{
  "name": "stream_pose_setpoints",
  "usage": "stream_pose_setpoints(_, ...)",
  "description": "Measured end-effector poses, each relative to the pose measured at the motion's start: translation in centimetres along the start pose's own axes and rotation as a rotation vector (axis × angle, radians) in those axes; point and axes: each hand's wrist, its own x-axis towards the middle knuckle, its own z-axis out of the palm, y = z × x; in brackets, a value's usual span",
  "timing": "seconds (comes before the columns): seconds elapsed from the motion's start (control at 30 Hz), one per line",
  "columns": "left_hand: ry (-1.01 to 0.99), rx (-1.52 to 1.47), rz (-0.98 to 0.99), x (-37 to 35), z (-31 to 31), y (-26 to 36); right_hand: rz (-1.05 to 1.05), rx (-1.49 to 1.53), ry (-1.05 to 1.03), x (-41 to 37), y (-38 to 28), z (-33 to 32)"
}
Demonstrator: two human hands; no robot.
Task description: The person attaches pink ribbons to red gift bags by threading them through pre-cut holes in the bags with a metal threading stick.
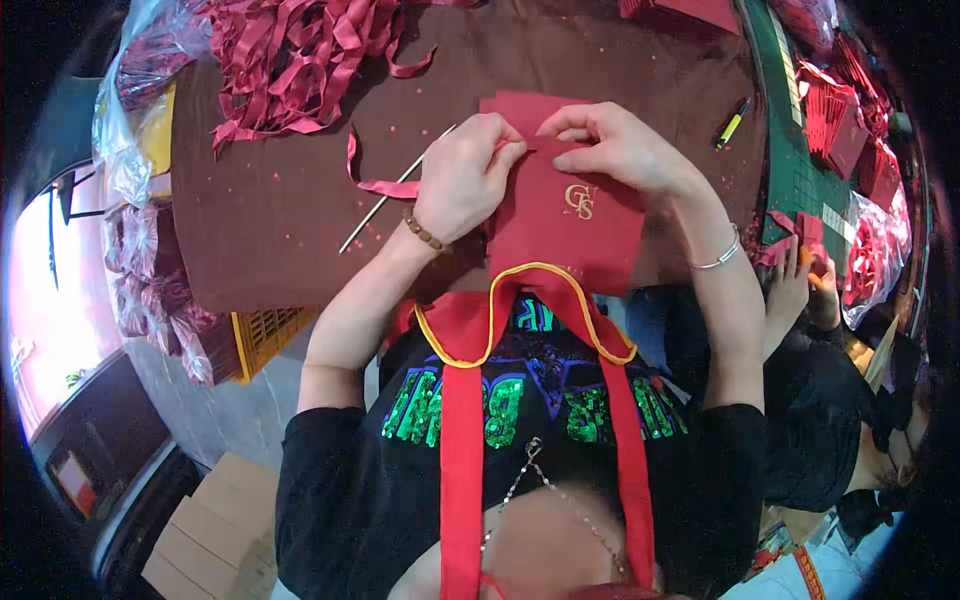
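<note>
A flat red bag (566, 232) with a gold monogram lies before me at the table's near edge, with another red layer showing under its top. My left hand (468, 168) pinches a red ribbon (385, 187) near the bag's upper left edge; the ribbon's tail trails left over the cloth. My right hand (610, 150) rests on the bag's top with fingers curled over it, thumb and index finger a little apart. A short stretch of ribbon seems to run between both hands. Beside my left wrist, a thin metal rod (372, 217) lies aslant, partly behind the hand.
A heap of red ribbons (300, 60) covers the back left of the brown tablecloth (270, 220). A yellow and black pen (732, 123) lies at right. Beyond it, a green mat (785, 150) carries red bundles (832, 115); a co-worker's hands (795, 285) handle red material there.
</note>
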Motion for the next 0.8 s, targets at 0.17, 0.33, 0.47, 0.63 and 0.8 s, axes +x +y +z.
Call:
stream_pose_setpoints(0.17, -0.057, -0.128, -0.057, -0.1, -0.1, -0.3, -0.011, 0.006, 0.032, -0.5, 0.1, 0.3)
stream_pose_setpoints(0.33, 0.05, 0.111, 0.107, -0.5, 0.7, 0.7, 0.011, -0.005, 0.029, -0.2, 0.4, 0.3)
stream_pose_setpoints(0.47, 0.105, 0.42, 0.322, -0.3, 0.8, 1.0, -0.001, -0.02, 0.074, -0.5, 0.1, 0.7)
stream_pose_setpoints(0.63, -0.115, -0.095, 0.013, 0.5, -0.4, -0.1, 0.035, 0.115, 0.023, -0.9, 0.5, 0.3)
stream_pose_setpoints(0.8, -0.098, -0.041, 0.033, 0.0, -0.2, 0.1, 0.08, 0.183, 0.009, -0.6, 0.9, -0.1)
